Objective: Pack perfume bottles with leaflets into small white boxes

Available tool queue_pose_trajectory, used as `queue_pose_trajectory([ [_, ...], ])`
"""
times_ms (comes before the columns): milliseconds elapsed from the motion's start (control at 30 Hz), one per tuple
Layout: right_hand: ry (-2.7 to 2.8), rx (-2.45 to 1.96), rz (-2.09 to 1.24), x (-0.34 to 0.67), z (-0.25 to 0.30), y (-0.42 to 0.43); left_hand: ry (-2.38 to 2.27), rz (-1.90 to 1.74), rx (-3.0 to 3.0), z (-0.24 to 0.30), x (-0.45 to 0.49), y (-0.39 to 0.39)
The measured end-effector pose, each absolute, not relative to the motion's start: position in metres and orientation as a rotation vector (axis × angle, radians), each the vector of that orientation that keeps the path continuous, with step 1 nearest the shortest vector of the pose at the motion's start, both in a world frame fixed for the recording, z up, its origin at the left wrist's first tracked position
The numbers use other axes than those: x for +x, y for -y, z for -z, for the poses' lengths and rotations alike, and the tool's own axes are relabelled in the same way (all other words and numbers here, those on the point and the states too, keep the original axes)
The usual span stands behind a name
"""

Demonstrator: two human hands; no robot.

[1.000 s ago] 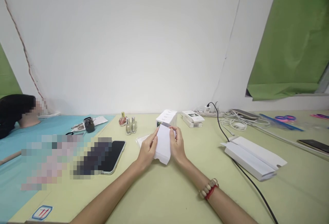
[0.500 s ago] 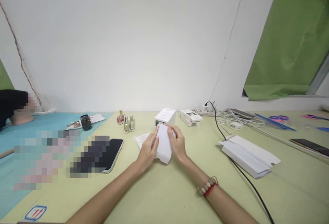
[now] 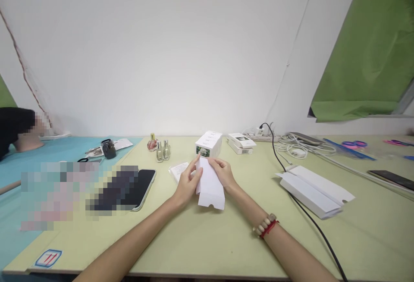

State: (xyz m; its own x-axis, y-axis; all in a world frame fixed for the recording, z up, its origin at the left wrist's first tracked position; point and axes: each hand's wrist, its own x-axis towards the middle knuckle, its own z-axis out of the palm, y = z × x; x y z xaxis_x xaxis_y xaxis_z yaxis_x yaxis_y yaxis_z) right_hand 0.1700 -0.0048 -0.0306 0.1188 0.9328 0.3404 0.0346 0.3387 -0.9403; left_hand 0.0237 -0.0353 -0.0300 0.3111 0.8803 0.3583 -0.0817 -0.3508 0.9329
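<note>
Between my hands is a white cardboard box (image 3: 211, 183), its notched flap hanging out at the near end. My left hand (image 3: 188, 182) grips its left side with the thumb on top. At the upper right edge, my right hand (image 3: 224, 173) is closed on the same box, fingers near its far end. Behind it stands a row of white boxes (image 3: 211, 142) with a dark picture on the front. A white printed packet (image 3: 177, 170) lies just left of my left hand. Flattened white cartons (image 3: 315, 191) rest on the table to the right.
Small glass perfume bottles (image 3: 163, 151) stand at the back left, with a phone (image 3: 144, 189) nearer. More white boxes (image 3: 241, 143) sit at the back. A black cable (image 3: 310, 221) runs down the right side, near white cords (image 3: 293, 148) and scissors (image 3: 354, 144). Another person's arm (image 3: 29, 142) shows far left.
The white box has turned slightly in my hands, and its near flap now shows extended with the notch visible. The view has shifted a little, showing the table's front edge.
</note>
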Motion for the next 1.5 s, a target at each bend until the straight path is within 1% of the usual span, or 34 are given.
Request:
queue_pose_trajectory([
  [100, 1.398, -0.973, -0.865, 0.163, 0.031, 0.012, -0.756, -1.239, 1.564, 0.03, 0.023, 0.032],
  [233, 1.448, -0.957, -0.725, 0.154, 0.032, 0.019, -0.764, -1.29, 1.501, 0.029, 0.021, 0.028],
  [467, 1.341, -0.95, -0.763, 0.15, 0.032, 0.021, -0.75, -1.402, 1.08, 0.026, 0.021, 0.015],
  [567, 1.471, -0.978, -0.645, 0.151, 0.034, 0.023, -0.729, -1.454, 0.92, 0.027, 0.019, 0.008],
  [767, 1.834, -1.035, -0.204, 0.15, 0.035, 0.031, -0.701, -1.446, 0.834, 0.031, 0.016, 0.003],
  [933, 1.873, -1.033, -0.101, 0.154, 0.033, 0.03, -0.676, -1.37, 0.825, 0.025, 0.015, 0.006],
  [1033, 1.866, -1.01, -0.134, 0.157, 0.034, 0.026, -0.674, -1.266, 0.826, 0.02, 0.012, 0.009],
  [1200, 1.61, -1.173, -0.349, 0.155, 0.037, 0.022, -0.65, -1.178, 1.019, 0.021, 0.013, 0.011],
  [1400, 1.376, -1.049, -0.497, 0.149, 0.032, 0.026, -0.681, -1.415, 1.159, 0.023, 0.022, 0.022],
  [1500, 1.36, -0.963, -0.614, 0.148, 0.031, 0.027, -0.686, -1.424, 1.25, 0.024, 0.024, 0.026],
])
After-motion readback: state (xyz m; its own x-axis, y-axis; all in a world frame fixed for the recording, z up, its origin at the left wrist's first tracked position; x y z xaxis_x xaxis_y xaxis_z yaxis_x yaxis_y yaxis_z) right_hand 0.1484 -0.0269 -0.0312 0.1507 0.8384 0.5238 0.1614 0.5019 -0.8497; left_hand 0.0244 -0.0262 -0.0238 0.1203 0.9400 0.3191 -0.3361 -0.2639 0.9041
